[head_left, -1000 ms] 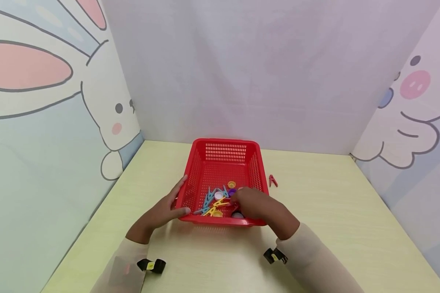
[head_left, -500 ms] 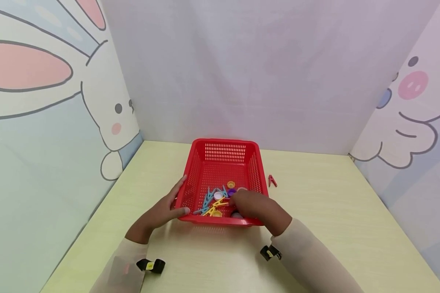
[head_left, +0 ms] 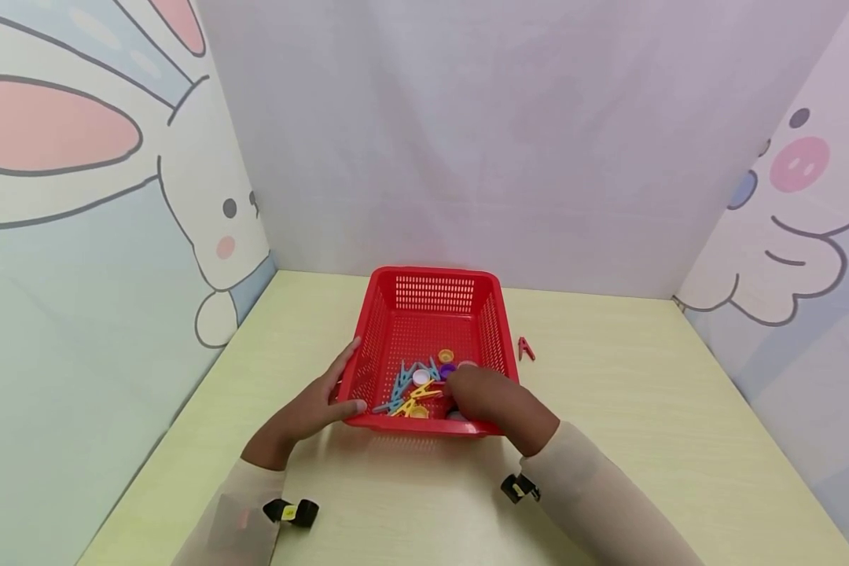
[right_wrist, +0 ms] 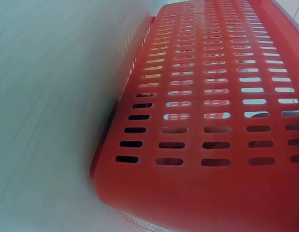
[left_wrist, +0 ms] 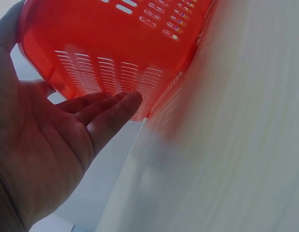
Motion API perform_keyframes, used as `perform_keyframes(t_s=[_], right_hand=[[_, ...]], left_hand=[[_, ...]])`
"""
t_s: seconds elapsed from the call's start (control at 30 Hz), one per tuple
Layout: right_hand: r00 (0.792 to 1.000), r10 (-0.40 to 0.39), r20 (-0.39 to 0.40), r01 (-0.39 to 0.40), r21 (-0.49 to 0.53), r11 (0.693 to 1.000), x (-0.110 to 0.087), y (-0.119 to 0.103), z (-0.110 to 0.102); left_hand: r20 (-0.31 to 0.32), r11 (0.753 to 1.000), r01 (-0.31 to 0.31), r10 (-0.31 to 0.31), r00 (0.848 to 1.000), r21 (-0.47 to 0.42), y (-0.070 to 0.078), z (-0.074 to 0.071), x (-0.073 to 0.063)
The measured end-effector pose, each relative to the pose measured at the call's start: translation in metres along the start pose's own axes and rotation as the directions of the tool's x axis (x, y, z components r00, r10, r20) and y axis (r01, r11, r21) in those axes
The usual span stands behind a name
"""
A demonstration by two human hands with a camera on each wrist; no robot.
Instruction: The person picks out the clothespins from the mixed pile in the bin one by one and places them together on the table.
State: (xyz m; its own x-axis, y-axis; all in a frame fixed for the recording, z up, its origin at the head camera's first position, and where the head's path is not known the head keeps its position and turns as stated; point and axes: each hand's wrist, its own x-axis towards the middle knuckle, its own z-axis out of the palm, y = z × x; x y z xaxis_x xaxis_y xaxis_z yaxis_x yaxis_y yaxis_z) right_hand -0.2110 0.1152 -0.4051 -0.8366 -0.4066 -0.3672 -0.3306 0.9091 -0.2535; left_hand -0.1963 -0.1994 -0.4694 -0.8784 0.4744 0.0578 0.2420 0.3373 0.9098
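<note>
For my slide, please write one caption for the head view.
Left hand holding a red basket; right hand inside, near yellow clothespins.

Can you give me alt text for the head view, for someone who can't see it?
A person's right hand is down in a red basket holding small coloured clips and round caps, its grasp hidden from view, while the left hand grips the basket's near left corner. One red clip lies outside on the pale table, to the basket's right.

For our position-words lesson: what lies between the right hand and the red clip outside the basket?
The head view shows the basket's right wall, then a thin strip of bare table, between right hand and clip.
</note>
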Motion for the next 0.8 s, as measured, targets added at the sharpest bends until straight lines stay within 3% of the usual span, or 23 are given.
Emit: perform_keyframes(t_s=[0.17,0.43,0.8], right_hand=[[0.999,-0.029,-0.035,0.028,-0.027,0.999,0.0017,-0.0004,0.0017],[0.998,-0.008,-0.065,0.007,-0.008,1.0,-0.0009,-0.0005,-0.0003],[0.967,-0.058,-0.248,0.034,-0.1,0.994,-0.0019,-0.0053,-0.0033]], left_hand=[[-0.002,1.0,0.001,-0.001,1.0,0.0,0.0011,0.0006,-0.0007],[0.008,1.0,-0.003,0.003,1.0,-0.014,-0.0015,0.0004,-0.0001],[0.008,1.0,-0.009,0.009,1.0,-0.01,0.0002,-0.0002,0.0002]])
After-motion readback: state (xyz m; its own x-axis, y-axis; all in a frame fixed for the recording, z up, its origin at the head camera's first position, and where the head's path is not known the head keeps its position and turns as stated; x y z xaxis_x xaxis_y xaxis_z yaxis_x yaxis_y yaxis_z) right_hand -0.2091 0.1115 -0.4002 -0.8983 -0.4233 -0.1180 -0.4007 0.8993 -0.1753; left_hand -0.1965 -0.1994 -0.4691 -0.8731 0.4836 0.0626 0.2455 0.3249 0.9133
